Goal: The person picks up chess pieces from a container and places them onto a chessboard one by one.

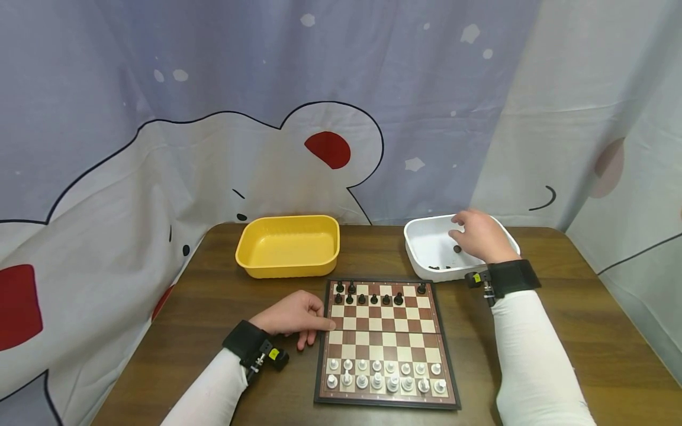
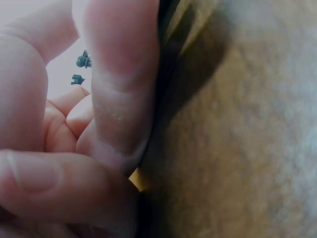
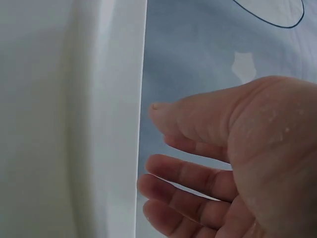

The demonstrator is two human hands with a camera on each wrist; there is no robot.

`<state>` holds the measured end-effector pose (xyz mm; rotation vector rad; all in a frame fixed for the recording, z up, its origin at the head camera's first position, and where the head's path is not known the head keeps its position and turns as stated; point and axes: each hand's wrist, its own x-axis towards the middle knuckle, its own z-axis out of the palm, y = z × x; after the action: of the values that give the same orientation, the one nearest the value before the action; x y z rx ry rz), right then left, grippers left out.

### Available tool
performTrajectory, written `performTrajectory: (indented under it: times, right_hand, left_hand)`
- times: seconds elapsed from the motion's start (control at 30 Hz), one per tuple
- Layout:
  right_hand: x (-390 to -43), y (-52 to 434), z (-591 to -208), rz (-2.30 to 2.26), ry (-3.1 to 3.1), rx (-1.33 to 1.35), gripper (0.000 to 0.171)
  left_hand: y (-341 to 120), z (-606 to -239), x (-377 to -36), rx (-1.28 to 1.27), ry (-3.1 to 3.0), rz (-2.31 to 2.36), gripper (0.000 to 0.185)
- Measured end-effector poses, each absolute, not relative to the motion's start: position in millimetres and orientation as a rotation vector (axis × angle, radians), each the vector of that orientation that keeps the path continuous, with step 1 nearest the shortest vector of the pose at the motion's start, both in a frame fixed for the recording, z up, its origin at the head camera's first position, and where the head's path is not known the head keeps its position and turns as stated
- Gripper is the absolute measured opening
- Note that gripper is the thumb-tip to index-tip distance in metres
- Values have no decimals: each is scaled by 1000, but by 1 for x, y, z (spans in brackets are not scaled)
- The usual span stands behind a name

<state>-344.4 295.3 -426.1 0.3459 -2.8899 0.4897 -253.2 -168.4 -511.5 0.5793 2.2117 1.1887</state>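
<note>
- The white bin (image 1: 421,254) sits at the far right of the table (image 1: 559,331), just past the chessboard's (image 1: 386,343) corner, with a few dark chess pieces (image 1: 457,249) lying on its floor; our right hand (image 1: 479,235) hovers over it.
- What could go wrong, we judge: the bin is light and shallow — a knuckle catching its rim could tip it or slide it toward the black pieces (image 1: 367,294) on the board's far rows and topple them.
- A small piece pinched badly could slip and roll off the table.
- Our left hand (image 1: 294,316) rests against the board's left edge; a nudge there would shift the board and upset the white pieces (image 1: 385,377) on the near rows.
- Right grip: in the wrist view the fingers (image 3: 188,173) are loosely spread and empty, beside the bin wall (image 3: 106,124).
- Left grip: fingers (image 2: 119,74) bent and relaxed, holding nothing — fingertips touching the board's edge.
- A yellow bin (image 1: 288,245) stands empty, far left of the board.
</note>
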Motion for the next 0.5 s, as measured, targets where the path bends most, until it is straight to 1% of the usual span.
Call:
performTrajectory:
  times: [0.3, 0.5]
  right_hand:
    - [-348, 306, -433, 473, -2956, 284, 43]
    - [-352, 312, -438, 442, -2977, 341, 47]
  left_hand:
    - [-171, -518, -258, 585, 2184, 1191, 47]
    - [-169, -514, -256, 582, 2212, 1176, 46]
